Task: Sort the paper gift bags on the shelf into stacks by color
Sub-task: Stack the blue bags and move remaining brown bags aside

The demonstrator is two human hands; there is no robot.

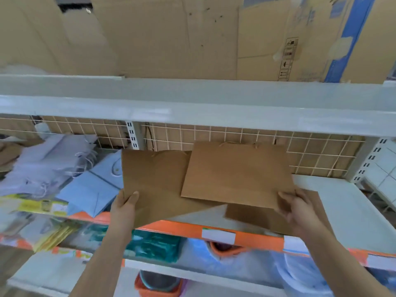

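1. Three brown bags lie flat on the shelf, overlapping near its front edge.
2. The left bag sits tilted, its near corner jutting past the orange shelf lip.
3. The left hand grips that bag at its near left edge, thumb on top and the other fingers hidden beneath.
4. The top bag lies over the left bag's right part, its cord handles toward the wire grid at the back.
5. The right hand pinches the top bag's near right corner, fingers curled on it.
6. The third bag lies under the top bag and the right hand, showing at the near right.
7. To the left, light blue bags lie in a loose heap beside the brown ones.
8. Farther left, white bags with cord handles are piled untidily; blur hides their number.
9. Flattened cardboard stands on the shelf above.
10. Below the orange lip, a teal packet and blurred wrapped goods fill the lower shelf.
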